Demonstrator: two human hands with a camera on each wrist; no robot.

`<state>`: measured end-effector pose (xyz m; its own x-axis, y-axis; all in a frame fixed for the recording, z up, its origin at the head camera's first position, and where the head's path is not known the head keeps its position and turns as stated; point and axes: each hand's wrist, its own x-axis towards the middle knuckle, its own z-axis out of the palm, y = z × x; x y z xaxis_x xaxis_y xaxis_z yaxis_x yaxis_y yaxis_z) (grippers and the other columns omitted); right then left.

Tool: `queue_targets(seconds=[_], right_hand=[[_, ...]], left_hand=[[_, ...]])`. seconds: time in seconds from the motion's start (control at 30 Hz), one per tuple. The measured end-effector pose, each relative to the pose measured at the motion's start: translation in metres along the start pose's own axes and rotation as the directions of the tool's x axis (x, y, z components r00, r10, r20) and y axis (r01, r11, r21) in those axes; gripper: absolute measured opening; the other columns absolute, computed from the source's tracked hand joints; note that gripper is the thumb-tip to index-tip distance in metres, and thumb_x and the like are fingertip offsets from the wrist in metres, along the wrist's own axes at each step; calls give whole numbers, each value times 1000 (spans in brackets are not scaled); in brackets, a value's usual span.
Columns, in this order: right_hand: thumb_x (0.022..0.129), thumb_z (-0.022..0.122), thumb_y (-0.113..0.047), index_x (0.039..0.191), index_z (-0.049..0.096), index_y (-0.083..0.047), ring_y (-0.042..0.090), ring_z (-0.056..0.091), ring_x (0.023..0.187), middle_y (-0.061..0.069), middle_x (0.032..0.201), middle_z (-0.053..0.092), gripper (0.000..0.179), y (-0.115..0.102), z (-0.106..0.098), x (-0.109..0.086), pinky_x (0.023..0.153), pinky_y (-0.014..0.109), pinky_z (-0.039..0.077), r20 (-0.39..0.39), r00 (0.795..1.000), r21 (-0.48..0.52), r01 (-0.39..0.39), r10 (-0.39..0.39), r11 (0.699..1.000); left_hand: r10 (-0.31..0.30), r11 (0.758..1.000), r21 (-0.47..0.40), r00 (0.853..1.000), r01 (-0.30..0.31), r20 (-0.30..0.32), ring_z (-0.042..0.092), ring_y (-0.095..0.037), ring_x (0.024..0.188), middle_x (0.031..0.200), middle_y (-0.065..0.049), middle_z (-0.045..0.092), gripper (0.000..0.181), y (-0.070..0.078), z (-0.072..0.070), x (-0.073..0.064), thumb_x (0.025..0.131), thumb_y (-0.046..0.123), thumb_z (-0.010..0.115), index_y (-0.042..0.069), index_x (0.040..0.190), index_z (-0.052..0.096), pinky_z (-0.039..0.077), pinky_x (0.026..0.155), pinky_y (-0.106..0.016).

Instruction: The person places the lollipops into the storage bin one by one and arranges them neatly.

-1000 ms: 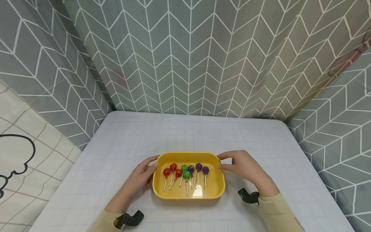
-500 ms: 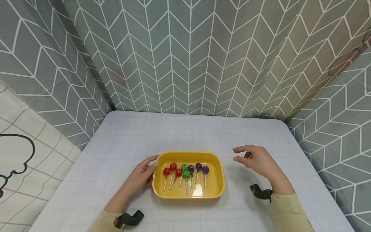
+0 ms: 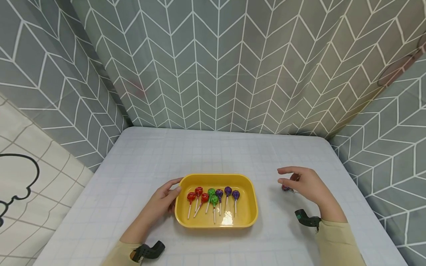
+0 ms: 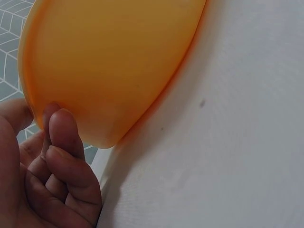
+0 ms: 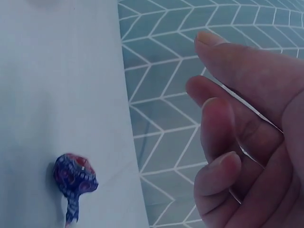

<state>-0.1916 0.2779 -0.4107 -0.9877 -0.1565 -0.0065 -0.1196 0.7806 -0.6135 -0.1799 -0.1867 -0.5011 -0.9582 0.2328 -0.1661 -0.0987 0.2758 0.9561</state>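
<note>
My left hand (image 3: 165, 197) grips the left end of a yellow tray (image 3: 244, 214), thumb at the rim. In the left wrist view, the tray's side (image 4: 118, 66) rises above the curled fingers (image 4: 66, 130). Red lollipops (image 3: 191, 197), green lollipops (image 3: 214, 200) and purple lollipops (image 3: 236, 195) lie in a row inside it, sticks pointing toward me. To the right of the tray, my right hand (image 3: 307, 184) hovers with thumb and index finger apart, holding nothing. A blue-and-red wrapped lollipop (image 5: 76, 173) lies on the table near it, partly hidden by the hand in the head view.
The white table (image 3: 213, 151) has a faint grid cover. Grey chevron-patterned cloth (image 3: 213, 66) stands behind it and along both sides. Dark wrist cameras (image 3: 307, 218) are strapped to both sleeves.
My right hand has let go of the tray's right end and moved right, to beside the loose lollipop, which now shows under it. The left hand and the tray have stayed practically still.
</note>
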Motion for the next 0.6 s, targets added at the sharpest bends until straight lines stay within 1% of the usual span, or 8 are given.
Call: queue_targets(seconds=[0.07,0.17,0.3,0.37,0.47,0.6], right_hand=[[75,65,-51,108,60,-36,21,55,70,-4,76,66,37,4,-1,-1,59,29,43,-5,1000,16,-13,13,1000],[74,65,-52,108,60,-36,19,53,73,-2,80,64,38,12,-1,-1,59,29,43,-14,1000,15,-21,22,1000],[73,67,-51,108,61,-35,19,50,72,-1,79,58,39,23,1,0,56,28,42,-30,999,-20,-28,28,999],[72,68,-50,109,62,-33,19,49,73,0,82,57,41,29,3,1,56,28,42,-42,999,-38,-26,24,999],[72,69,-49,111,63,-26,21,50,82,1,95,60,45,37,5,3,62,31,43,-50,999,-50,-5,3,999],[72,68,-50,113,63,-21,24,49,100,-3,113,58,50,47,6,4,75,39,42,-54,998,-42,-13,11,999]], left_hand=[[-3,1000,-2,1000,3,-2,49,-27,51,68,-14,58,37,0,0,0,89,46,50,41,125,45,44,45,-35],[-13,1000,0,1000,13,-9,49,-26,50,68,-14,58,36,0,1,1,88,47,50,41,124,45,44,45,-34],[-20,1000,4,1000,20,-18,49,-26,49,68,-14,58,36,-1,2,1,88,46,50,40,123,45,44,44,-35],[-21,1000,8,1000,21,-21,49,-27,49,67,-14,58,36,-1,2,1,88,47,50,41,123,46,44,44,-35],[-20,1000,13,1000,21,-24,49,-27,49,68,-14,58,36,-1,1,1,88,47,50,41,123,46,45,44,-36],[-13,1000,10,1000,13,-16,49,-27,50,68,-14,58,37,0,1,1,88,48,50,42,124,45,45,45,-36]])
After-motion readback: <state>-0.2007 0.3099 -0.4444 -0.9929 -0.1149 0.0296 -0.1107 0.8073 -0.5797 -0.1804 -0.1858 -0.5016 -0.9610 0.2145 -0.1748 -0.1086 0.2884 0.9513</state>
